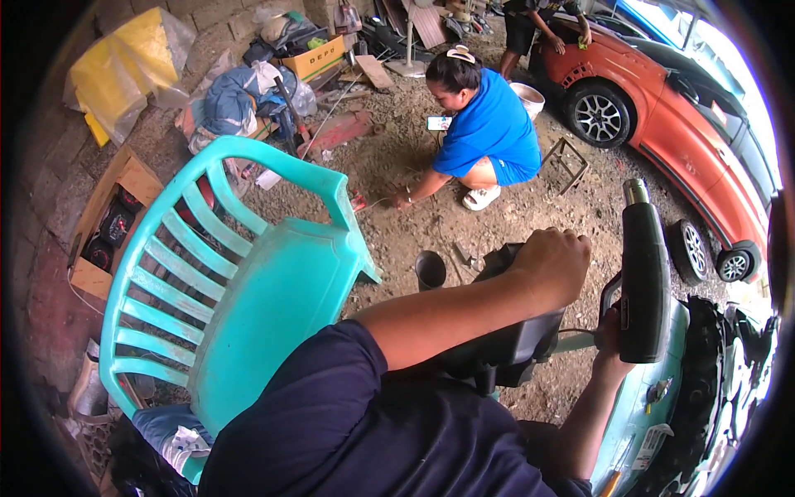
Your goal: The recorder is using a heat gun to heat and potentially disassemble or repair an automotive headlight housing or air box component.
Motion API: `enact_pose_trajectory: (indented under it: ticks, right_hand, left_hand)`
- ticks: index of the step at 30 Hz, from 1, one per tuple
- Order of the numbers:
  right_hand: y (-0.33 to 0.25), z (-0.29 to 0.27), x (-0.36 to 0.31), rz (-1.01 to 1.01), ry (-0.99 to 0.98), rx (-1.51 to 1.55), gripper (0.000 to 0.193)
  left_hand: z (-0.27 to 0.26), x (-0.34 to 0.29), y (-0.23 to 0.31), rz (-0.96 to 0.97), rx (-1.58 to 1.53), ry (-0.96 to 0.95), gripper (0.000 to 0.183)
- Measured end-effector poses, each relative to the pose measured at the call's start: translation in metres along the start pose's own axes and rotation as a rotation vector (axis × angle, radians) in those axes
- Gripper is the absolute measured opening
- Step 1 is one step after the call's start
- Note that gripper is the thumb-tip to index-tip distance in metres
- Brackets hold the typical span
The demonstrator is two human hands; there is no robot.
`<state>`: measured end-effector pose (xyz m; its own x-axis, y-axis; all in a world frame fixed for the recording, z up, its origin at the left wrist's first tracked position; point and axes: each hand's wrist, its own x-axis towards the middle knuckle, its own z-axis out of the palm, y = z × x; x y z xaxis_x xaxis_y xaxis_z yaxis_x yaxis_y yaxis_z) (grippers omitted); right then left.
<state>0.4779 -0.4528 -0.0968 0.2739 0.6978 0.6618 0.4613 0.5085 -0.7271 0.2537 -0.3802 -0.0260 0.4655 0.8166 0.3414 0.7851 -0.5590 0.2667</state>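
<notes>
Right of centre: two hands, one left hand (551, 269) and one right hand (612, 348); one heat gun (645, 282); one black part (532, 335). Left: one chair (269, 298). Upper centre: two persons, one squatting person (490, 128) and one standing person (526, 23); one phone (439, 123); one bucket (531, 99). Centre: one cup (430, 271). Upper right: one orange car (691, 170). Right side: three visible wheels (598, 114).

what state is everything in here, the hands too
Left hand, fingers curled against the black part; grip hidden
Right hand, closed around the heat gun
Heat gun, nozzle up; on or off can't be told
Black part, partly hidden by the left arm
Green chair, upright
Phone, screen apparently lit
Yellow panel, in clear plastic
Red car, parked
</notes>
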Motion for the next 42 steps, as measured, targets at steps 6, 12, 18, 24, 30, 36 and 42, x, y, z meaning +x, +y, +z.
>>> enact_pose_trajectory:
  ticks: [6,12,18,24,30,36,42]
  right_hand:
    - [0.002,0.002,-0.002,-0.005,0.002,-0.038,0.032]
    - [-0.004,0.007,0.003,-0.116,0.003,-0.115,0.037]
    - [-0.004,0.008,-0.006,0.047,0.047,0.051,0.037]
    - [-0.004,-0.002,-0.005,0.126,-0.051,0.015,0.035]
    - [-0.005,0.003,-0.004,0.053,0.025,0.040,0.036]
    - [-0.001,-0.001,-0.004,0.133,0.012,0.150,0.035]
    - [-0.001,0.002,-0.002,0.101,0.095,0.141,0.028]
  left_hand:
    - [-0.004,-0.004,-0.001,0.004,-0.030,0.025,0.027]
    - [-0.002,-0.003,0.002,0.005,-0.050,0.061,0.023]
    - [-0.004,-0.004,0.003,0.017,-0.061,0.071,0.023]
    - [-0.009,-0.007,0.004,0.000,-0.066,0.040,0.023]
    - [-0.008,-0.006,0.005,0.011,-0.066,0.046,0.024]
    - [-0.011,-0.011,0.001,0.002,-0.040,0.069,0.025]
    - [-0.015,-0.015,-0.008,-0.003,-0.017,0.088,0.026]
